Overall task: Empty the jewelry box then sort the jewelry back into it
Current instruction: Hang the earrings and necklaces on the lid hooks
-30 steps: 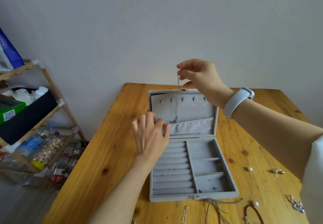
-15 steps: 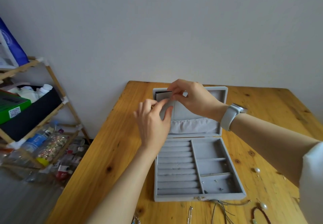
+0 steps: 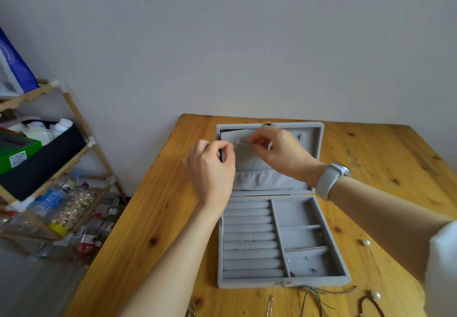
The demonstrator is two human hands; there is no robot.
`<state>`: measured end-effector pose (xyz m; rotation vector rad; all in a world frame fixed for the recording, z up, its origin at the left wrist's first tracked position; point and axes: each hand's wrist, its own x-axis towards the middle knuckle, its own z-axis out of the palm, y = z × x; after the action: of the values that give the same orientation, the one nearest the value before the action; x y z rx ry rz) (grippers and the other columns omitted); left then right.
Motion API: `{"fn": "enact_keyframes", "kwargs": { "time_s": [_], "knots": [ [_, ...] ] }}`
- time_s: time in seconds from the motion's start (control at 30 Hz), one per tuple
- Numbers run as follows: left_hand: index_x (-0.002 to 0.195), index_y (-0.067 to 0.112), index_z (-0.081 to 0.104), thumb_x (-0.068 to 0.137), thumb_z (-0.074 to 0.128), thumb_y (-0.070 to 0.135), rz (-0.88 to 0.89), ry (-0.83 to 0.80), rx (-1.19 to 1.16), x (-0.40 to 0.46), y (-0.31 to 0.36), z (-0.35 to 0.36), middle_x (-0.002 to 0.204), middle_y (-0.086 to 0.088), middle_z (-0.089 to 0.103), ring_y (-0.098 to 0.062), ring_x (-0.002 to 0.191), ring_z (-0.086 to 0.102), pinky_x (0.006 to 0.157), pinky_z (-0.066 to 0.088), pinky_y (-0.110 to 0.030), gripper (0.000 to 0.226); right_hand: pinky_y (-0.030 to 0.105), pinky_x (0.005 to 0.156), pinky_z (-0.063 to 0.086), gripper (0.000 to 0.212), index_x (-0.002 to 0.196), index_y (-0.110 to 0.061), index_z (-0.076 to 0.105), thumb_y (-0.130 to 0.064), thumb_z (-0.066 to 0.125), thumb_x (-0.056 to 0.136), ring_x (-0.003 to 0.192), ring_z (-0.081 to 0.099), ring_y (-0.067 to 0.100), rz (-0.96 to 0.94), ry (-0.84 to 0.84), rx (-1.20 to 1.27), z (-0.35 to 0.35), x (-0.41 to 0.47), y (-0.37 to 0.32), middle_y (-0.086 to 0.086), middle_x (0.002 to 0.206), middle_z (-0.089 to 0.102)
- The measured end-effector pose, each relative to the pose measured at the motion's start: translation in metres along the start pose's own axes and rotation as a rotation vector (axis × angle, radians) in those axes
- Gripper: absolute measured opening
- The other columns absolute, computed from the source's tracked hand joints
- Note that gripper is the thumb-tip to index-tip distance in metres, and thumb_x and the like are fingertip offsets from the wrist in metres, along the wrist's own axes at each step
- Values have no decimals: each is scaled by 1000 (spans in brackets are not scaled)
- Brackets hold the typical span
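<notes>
Head view: you looked down on a knotty orange-brown wooden table (image 3: 153, 217) set against a pale grey wall.
Box: the grey velvet-lined jewelry box (image 3: 329, 250) lay open near the middle of the table, its lid tipped back toward the wall, a small metal clasp (image 3: 268, 124) on the lid's top edge.
Lid interior: a gathered pale fabric pocket (image 3: 269, 179) ran across the lower part of the lid; small hooks showed near its top, partly hidden by your hands.
Base interior: padded ring rolls (image 3: 249, 237) filled the left half; three open compartments sat on the right, the nearest one (image 3: 311, 262) holding a few tiny dark specks, too small to identify.
Left hand: your left hand (image 3: 210, 168) was curled, thumb and forefinger pinching one end of a thin silver chain necklace (image 3: 243, 144) in front of the lid's upper left.
Right hand: your right hand (image 3: 282, 153) pinched the other end of the same chain; a white wristband (image 3: 329, 180) sat on that wrist.
Chain: it stretched short and nearly level between both pinches, with a fine strand hanging down against the lid lining.
Table, near edge: white pearl pieces (image 3: 366, 242), a dark red bead bracelet (image 3: 371, 304), a green-grey cord bundle (image 3: 314, 294) and a silver chain (image 3: 270, 304) lay outside the box.
Left of table: a wooden rack (image 3: 74, 108) held bottles and boxes.
</notes>
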<state>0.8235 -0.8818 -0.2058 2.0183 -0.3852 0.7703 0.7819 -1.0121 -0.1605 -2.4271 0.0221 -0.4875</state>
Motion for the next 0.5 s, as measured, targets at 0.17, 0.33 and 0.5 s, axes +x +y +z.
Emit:
{"fn": "enact_keyframes", "kwargs": {
  "time_s": [0.17,0.33,0.5],
  "knots": [
    [75,15,69,80,65,21,-91,28,20,0,3,2,68,8,40,-14,67,40,73,25,-32,9,14,64,33,16,90,-3,66,-3,51,85,75,51,16,57,194,-9,12,1,2,8,85,63],
    [71,14,67,81,65,22,-151,51,26,1,9,5,67,8,41,-13,68,39,73,24,-31,12,32,66,43,14,90,-5,63,-12,51,88,80,55,25,47,369,-123,29,0,1,9,91,62],
    [71,14,66,80,64,23,-128,69,59,-1,5,8,67,7,43,-18,66,45,71,26,-32,13,33,64,39,19,92,-11,59,-25,48,91,85,57,27,157,472,-224,39,5,-7,3,99,63]
  ]
}}
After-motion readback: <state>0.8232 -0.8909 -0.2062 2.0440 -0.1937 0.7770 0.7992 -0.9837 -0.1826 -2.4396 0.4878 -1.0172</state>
